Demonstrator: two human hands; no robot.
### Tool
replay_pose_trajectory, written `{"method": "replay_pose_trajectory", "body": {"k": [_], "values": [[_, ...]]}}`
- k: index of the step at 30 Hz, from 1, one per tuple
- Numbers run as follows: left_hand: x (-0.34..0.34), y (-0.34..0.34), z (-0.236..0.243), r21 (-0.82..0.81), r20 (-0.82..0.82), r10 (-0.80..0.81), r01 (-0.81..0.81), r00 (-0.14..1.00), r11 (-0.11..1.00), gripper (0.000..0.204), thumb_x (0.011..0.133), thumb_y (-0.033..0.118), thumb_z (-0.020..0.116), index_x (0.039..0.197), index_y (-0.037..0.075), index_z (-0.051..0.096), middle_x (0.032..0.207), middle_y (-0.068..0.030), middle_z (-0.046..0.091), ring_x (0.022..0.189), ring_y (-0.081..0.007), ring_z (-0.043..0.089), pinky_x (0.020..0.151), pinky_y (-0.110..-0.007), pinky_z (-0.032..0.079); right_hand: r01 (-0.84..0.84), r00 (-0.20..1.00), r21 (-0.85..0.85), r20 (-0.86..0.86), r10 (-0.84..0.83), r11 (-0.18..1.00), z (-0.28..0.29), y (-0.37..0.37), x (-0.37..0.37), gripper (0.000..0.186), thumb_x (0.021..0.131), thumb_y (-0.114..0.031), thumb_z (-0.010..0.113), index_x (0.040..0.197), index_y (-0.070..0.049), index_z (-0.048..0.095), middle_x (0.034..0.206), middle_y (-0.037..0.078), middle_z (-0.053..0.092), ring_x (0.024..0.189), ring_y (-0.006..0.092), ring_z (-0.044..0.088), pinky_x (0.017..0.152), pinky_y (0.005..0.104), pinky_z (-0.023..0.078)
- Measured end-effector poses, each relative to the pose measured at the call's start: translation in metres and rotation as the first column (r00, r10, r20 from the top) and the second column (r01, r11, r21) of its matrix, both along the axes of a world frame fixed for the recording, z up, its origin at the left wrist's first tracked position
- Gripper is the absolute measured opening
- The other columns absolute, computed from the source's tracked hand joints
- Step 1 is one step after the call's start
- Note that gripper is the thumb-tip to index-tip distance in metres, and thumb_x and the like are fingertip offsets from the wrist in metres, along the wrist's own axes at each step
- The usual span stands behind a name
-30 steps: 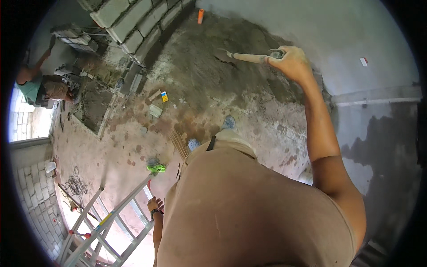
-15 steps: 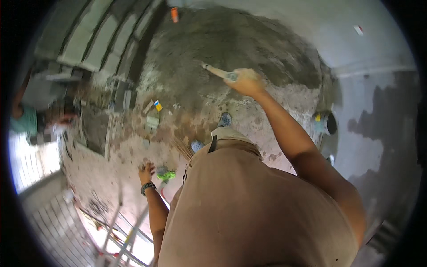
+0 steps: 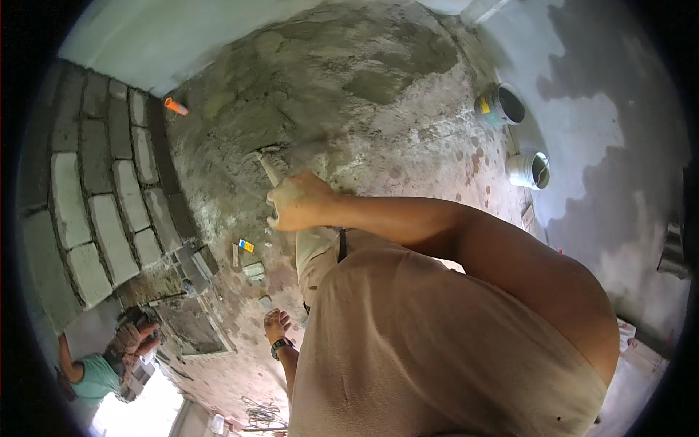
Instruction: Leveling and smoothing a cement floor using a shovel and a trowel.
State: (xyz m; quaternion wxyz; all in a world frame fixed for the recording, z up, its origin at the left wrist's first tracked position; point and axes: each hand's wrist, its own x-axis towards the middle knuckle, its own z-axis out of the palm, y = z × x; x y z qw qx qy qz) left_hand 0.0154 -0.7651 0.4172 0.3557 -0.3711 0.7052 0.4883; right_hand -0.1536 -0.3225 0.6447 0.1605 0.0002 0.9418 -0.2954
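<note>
Gripping a hand tool just left of the middle of the frame, the right hand is clamped around its pale, stick-like body. The tool's far end points up and left over the gray cement; whether it touches cannot be told. Lower down, the left hand holds nothing, its fingers apart, with a dark watch on the wrist.

Between the hands and a little to the left, a small yellow, blue and white box lies on the floor near a pale block; its printing is too small to read. At the upper right, a bucket bears a yellow label, also unreadable, and a whitish bucket is just below it.

Rough, patchy cement covers the upper middle, giving way to a brownish floor with dark spots. An orange pipe sticks up at the upper left, beside a block wall with dark joints. The gray wall at the right has a large dark patch. At the lower left, a person in a green shirt is near a bright opening, and a tangled cord lies at the bottom edge.
</note>
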Motion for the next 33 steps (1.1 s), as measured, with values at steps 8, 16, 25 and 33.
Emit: {"method": "replay_pose_trajectory", "body": {"k": [8, 16, 25, 33], "values": [[-0.129, 0.009, -0.044, 0.053, 0.024, -0.091, 0.089, 0.996, 0.995, 0.039, 0.091, 0.034, 0.063, 0.121, 0.011, 0.053, 0.108, -0.0134, 0.068, 0.092, -0.0274, 0.068, 0.073, -0.041, 0.057, -0.015, 0.991, -0.019, 0.135, 0.017, 1.000, 0.014, 0.017, -0.033, 0.042, 0.077, -0.044, 0.065, 0.091, -0.005, 0.070, 0.082, 0.018, 0.069, 0.079, 0.0355, 0.068, 0.073, 0.0445, 0.055], [-0.283, 0.091, -0.071, 0.157, -0.110, -0.217, 0.232, 0.970, 0.960, 0.041, 0.090, 0.035, 0.064, 0.116, 0.004, 0.057, 0.107, -0.0153, 0.068, 0.088, -0.0238, 0.069, 0.068, -0.035, 0.056, 0.006, 0.978, -0.062, 0.207, 0.007, 0.998, 0.006, 0.058, -0.036, 0.039, 0.073, -0.042, 0.068, 0.088, -0.006, 0.070, 0.081, 0.019, 0.068, 0.081, 0.0350, 0.068, 0.074, 0.0461, 0.053], [-0.281, 0.324, -0.029, 0.134, -0.184, -0.347, 0.373, 0.919, 0.918, 0.066, 0.087, 0.050, 0.065, 0.127, -0.001, 0.054, 0.117, -0.0185, 0.064, 0.105, -0.0309, 0.064, 0.086, -0.045, 0.055, 0.111, 0.993, -0.158, 0.048, -0.105, 0.981, 0.010, 0.173, 0.018, 0.040, 0.079, -0.047, 0.064, 0.084, -0.008, 0.068, 0.078, 0.015, 0.067, 0.072, 0.0341, 0.067, 0.067, 0.0436, 0.053], [-0.188, 0.637, -0.101, 0.462, 0.010, 0.135, -0.124, 0.991, 0.878, 0.099, 0.083, 0.067, 0.057, 0.145, -0.004, 0.025, 0.136, -0.0269, 0.046, 0.124, -0.0426, 0.049, 0.098, -0.054, 0.047, 0.870, 0.366, -0.456, 0.343, -0.865, 0.187, -0.035, 0.467, 0.309, 0.037, 0.076, -0.037, 0.080, 0.077, -0.004, 0.064, 0.057, 0.000, 0.054, 0.050, 0.0086, 0.052, 0.046, 0.0266, 0.042]]}}
